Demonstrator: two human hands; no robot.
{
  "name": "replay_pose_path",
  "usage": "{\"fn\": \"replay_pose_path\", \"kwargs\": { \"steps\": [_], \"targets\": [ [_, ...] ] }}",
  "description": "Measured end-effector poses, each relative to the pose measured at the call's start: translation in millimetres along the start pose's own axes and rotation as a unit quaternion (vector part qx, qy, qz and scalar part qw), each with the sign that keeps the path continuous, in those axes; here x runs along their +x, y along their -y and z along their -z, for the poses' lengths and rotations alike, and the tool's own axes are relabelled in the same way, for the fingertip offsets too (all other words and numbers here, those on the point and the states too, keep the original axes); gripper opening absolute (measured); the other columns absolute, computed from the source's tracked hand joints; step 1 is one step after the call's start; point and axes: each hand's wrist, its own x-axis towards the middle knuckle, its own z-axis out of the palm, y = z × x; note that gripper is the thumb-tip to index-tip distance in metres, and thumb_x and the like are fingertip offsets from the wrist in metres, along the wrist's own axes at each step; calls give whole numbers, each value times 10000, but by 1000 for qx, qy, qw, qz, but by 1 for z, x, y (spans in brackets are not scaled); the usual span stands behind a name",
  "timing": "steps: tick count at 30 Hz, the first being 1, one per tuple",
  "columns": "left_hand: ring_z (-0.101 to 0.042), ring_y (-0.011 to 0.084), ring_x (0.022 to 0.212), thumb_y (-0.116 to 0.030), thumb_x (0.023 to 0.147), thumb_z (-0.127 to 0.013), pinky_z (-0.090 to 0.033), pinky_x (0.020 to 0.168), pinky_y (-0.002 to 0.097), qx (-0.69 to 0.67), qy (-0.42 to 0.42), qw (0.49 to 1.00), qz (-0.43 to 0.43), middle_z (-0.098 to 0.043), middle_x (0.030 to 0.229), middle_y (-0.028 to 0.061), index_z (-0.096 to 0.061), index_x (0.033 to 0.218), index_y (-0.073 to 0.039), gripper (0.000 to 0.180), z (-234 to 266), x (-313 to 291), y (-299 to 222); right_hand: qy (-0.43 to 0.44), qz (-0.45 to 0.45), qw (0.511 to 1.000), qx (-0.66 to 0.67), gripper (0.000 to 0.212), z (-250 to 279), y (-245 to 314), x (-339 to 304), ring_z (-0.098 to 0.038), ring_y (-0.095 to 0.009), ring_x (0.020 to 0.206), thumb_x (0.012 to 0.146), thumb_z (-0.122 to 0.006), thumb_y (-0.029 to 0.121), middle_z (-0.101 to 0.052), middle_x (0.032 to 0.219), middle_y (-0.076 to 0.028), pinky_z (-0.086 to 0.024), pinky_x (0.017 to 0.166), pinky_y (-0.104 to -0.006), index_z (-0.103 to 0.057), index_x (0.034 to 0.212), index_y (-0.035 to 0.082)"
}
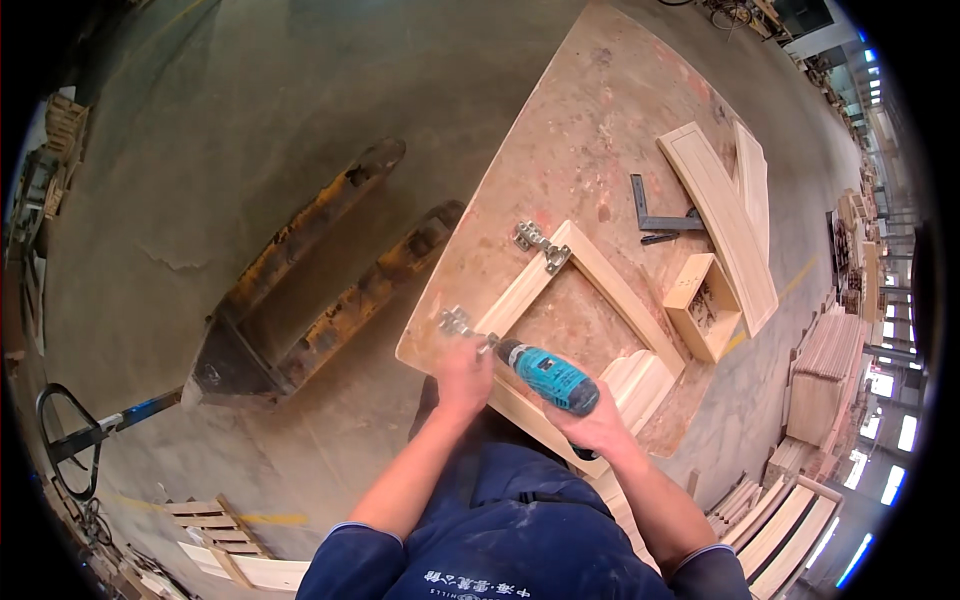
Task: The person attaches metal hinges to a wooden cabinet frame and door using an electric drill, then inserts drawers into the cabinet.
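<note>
A light wooden cabinet door frame (622, 300) lies at the near end of the worktable. At its near left corner my left hand (466, 376) is closed on a metal cabinet hinge (455, 321), whose arm sticks out past the fingers. My right hand (597, 421) grips a teal and black cordless drill (552, 379). The drill points left, its nose close to my left fingers; the bit's tip is hard to make out. A second metal hinge (541, 245) sits on the frame's far corner and reaches out over its left side.
A small wooden box (703, 307) with little dark pieces inside stands right of the frame. Beyond it are a black try square (660, 217) and long wooden panels (722, 225) on the worktable (560, 130). A yellow pallet jack (330, 300) rests on the floor at left.
</note>
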Motion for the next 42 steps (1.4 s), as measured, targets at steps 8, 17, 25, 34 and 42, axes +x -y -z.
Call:
{"fn": "replay_pose_path", "kwargs": {
  "steps": [8, 17, 25, 34, 42],
  "targets": [
    [-648, 343, 815, -84, 798, -769, -536, 720, 448, 93, -6, 994, -62, -608, 905, 119, -693, 950, -96, 171, 3, 13, -5, -5, -25, 1000, -2, 531, -5, 4, -1, -659, -160, 1094, 841, -693, 31, -706, 1175, -103, -516, 967, -308, -596, 1363, 26],
    [-642, 323, 861, -156, 807, -752, -532, 718, 447, 130, 34, 990, -49, -610, 893, 106, -696, 912, -117, 125, -7, 16, 4, -21, -40, 999, -4, 562, -10, 18, -3, -666, -175, 1111, 834, -701, 32, -711, 1191, -122, -516, 982, -320, -580, 1383, 28],
    [-645, 306, 808, -114, 783, -743, -527, 676, 437, 136, 23, 988, -69, -609, 841, 93, -694, 879, -120, 108, -10, 19, 7, -17, -19, 999, -28, 555, -7, 39, 10, -686, -202, 1044, 821, -668, 74, -718, 1123, -136, -524, 958, -330, -589, 1370, 51],
    [-632, 328, 790, -59, 817, -719, -508, 679, 446, 145, 16, 985, -88, -586, 828, 95, -688, 894, -111, 98, -14, 18, 6, 25, -56, 994, -93, 546, -2, 57, 24, -702, -303, 1053, 793, -639, 54, -715, 1107, -188, -536, 948, -368, -600, 1337, 43],
    [-633, 329, 789, -118, 837, -724, -509, 681, 443, 140, 16, 988, -69, -591, 829, 90, -733, 897, -140, 64, -15, 16, 8, 28, -68, 993, -95, 530, -5, 65, 27, -696, -338, 1091, 779, -647, 68, -717, 1123, -202, -533, 971, -390, -615, 1307, 43]
  ]
}}
